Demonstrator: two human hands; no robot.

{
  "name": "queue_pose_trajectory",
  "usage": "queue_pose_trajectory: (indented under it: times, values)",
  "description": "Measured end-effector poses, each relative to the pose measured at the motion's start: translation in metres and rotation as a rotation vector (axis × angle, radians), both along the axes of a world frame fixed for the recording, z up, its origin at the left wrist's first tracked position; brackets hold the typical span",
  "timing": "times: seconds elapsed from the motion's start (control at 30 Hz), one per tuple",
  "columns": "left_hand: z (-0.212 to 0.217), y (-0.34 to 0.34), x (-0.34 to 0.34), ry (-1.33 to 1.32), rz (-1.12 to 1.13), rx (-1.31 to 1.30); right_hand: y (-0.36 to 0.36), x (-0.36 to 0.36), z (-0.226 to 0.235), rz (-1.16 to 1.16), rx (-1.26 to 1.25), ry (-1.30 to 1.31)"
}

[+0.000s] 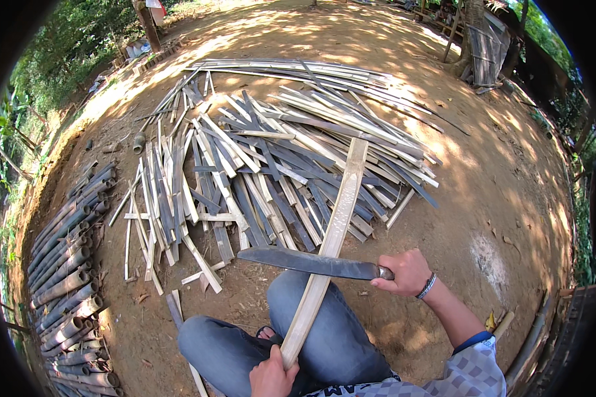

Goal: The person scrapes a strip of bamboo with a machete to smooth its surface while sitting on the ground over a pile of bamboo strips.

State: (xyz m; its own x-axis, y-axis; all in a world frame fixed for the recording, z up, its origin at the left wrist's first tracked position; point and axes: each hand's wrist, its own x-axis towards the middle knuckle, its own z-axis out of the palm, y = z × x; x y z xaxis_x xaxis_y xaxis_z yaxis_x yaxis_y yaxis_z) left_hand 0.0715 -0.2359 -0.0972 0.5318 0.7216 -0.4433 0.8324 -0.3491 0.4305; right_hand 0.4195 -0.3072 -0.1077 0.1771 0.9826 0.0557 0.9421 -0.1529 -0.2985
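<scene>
My right hand (404, 271) is closed round the handle of a machete (304, 262), whose broad dark blade points left. The blade lies across a long pale bamboo strip (346, 202), about midway along it; whether it touches or hovers just above, I cannot tell. Down by my lap, my left hand (273, 376) grips the near end of that strip. The strip slants away from me over my bent knee, its far end above a heap of split bamboo (265, 159). Its upward face is light and rough in the middle.
Whole bamboo poles (69, 284) are stacked at the left. More long strips (298, 67) lie beyond the heap. A loose strip (195, 370) rests beside my left leg. A pale ashy patch (489, 261) marks the dirt at right. Trees and a shelter (489, 53) stand farther off.
</scene>
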Motion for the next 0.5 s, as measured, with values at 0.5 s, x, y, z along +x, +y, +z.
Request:
queue_pose_trajectory:
  times: [0.5]
  values:
    - [-0.002,0.001,0.01,-0.023,0.029,0.007,-0.006,-0.015,-0.01,0.094,0.037,-0.045]
